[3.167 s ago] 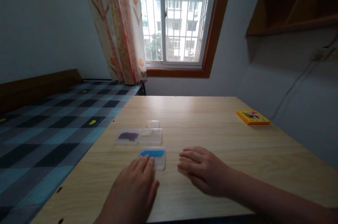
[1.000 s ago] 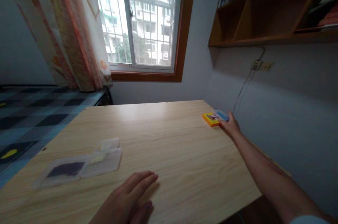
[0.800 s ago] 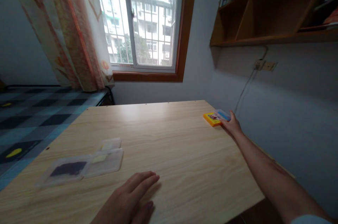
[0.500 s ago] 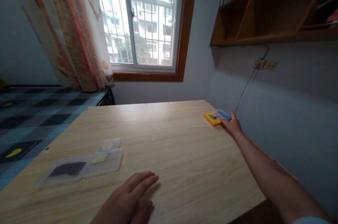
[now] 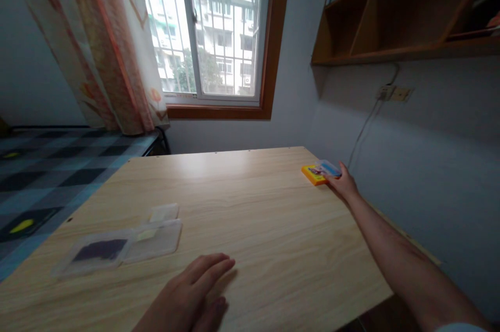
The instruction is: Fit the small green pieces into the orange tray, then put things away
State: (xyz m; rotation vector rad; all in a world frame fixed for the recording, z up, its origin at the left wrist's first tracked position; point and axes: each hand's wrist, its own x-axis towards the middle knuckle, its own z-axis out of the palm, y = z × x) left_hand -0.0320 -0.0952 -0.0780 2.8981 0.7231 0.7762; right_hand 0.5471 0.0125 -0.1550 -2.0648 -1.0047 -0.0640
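Observation:
At the table's far right corner, my right hand (image 5: 344, 184) grips the near end of a small see-through plastic case (image 5: 328, 168) with something blue inside. The thumb is up at its right side and the other fingers are partly hidden. The case overlaps a flat yellow-orange box (image 5: 314, 175) with printed pictures. My left hand (image 5: 195, 293) is low over the near part of the table, fingers stretched out and holding nothing. To its left lies an opened see-through plastic case (image 5: 166, 242) with a dark purple piece (image 5: 100, 249) in its left half.
The light wood table (image 5: 250, 217) reaches toward the window (image 5: 222, 50). A bed with a checked cover (image 5: 50, 186) stands at the left, beside a flowered curtain (image 5: 109, 61). Wooden shelves (image 5: 406, 19) hang on the right wall above a socket with a cord (image 5: 365, 126).
Both hands and the things on the table stay practically where they were. The view has shifted very slightly.

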